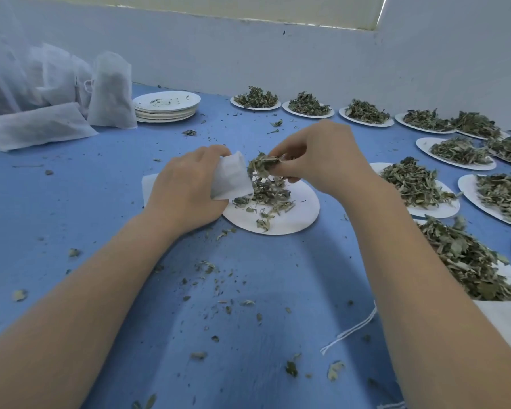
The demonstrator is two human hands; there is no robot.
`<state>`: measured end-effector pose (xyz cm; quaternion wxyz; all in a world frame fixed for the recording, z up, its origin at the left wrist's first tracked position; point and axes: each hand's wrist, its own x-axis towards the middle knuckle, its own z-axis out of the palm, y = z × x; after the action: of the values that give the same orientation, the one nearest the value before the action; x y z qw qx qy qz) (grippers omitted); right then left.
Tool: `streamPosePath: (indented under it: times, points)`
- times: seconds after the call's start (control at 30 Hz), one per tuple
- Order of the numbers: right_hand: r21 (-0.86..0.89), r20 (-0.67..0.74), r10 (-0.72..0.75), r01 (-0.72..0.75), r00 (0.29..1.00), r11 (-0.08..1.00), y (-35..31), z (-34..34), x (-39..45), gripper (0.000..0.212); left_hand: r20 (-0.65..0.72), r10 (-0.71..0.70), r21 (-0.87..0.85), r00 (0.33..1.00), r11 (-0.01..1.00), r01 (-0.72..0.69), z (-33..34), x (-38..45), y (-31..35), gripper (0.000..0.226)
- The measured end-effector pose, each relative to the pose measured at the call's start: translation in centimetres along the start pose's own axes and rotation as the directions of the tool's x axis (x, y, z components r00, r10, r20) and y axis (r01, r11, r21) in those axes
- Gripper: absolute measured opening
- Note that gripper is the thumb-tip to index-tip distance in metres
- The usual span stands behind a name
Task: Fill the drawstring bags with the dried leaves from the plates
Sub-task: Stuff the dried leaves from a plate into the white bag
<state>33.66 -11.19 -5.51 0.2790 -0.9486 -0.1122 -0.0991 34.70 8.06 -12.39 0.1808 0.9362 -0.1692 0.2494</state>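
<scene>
Hands (189, 187) (319, 154) over plate (295, 219), stacked plates (165, 110), filled bags (109, 90) behind

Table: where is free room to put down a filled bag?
Free cloth lies between the lying bag and the left hand, with only crumbs. The near middle between the forearms is also free. The right side is crowded with full plates.

A single wide-angle view from the person's head, looking forward and down across a blue tabletop (71, 219). Both forearms reach in from the near edge. The hands sit close, mid-frame; a pale wall (307, 63) closes the far side.
</scene>
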Motion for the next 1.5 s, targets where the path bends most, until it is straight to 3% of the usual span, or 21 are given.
streamPosePath:
  times: [0.17, 0.3, 0.47, 0.6, 0.8, 0.9, 1.07, 1.23, 1.4, 1.5]
  points:
    - [-0.170, 0.000, -0.079, 0.078, 0.997, 0.982, -1.5, 1.2, 0.1, 0.014, -0.018, 0.004, -0.006, 1.000, 1.000, -0.004, -0.1, 0.0, 0.5, 0.061]
    - [-0.163, 0.048, -0.161, 0.167, 0.986, 0.972, -2.2, 2.2, 0.1, 0.018, -0.006, 0.004, -0.010, 1.000, 1.000, -0.004, 0.0, 0.0, 0.7, 0.063]
    - [0.228, 0.129, -0.098, 0.066, 0.987, 0.971, -1.4, 1.3, -0.3, 0.030, -0.020, -0.062, -0.101, 0.998, 0.993, 0.060, 0.1, 0.1, 0.6, 0.061]
    - [0.558, 0.203, -0.072, -0.054, 0.977, 0.828, -1.3, 1.1, -0.6, 0.024, -0.005, -0.090, -0.226, 0.996, 0.970, 0.086, 0.1, 0.0, 0.7, 0.061]
    - [0.225, 0.053, -0.099, 0.084, 0.994, 0.971, -1.6, 2.3, -0.4, 0.015, -0.011, -0.077, -0.235, 0.997, 0.969, 0.072, 0.4, 0.1, 0.6, 0.060]
    - [0.081, 0.071, -0.128, 0.122, 0.989, 0.989, -2.3, 3.1, -0.3, 0.019, -0.009, -0.053, -0.255, 0.999, 0.966, 0.050, 0.6, 0.1, 0.9, 0.057]
    - [0.161, 0.247, -0.173, 0.136, 0.953, 0.978, -2.3, 2.6, -0.6, 0.019, 0.024, -0.059, -0.279, 0.998, 0.958, 0.063, 0.6, 0.1, 1.2, 0.050]
    - [0.398, 0.205, -0.179, 0.085, 0.962, 0.913, -1.4, 0.8, -1.0, 0.029, 0.009, -0.073, -0.300, 0.997, 0.951, 0.072, -0.1, 0.0, 1.3, 0.049]
    - [0.239, 0.090, -0.156, 0.131, 0.984, 0.962, -2.3, 2.8, -0.6, 0.016, 0.022, -0.088, -0.320, 0.996, 0.943, 0.090, -0.1, -0.2, 1.8, 0.049]
    - [0.074, 0.154, -0.220, 0.211, 0.963, 0.975, -2.9, 3.6, -0.5, 0.010, -0.003, -0.081, -0.355, 0.997, 0.932, 0.075, -0.3, -0.3, 2.0, 0.051]
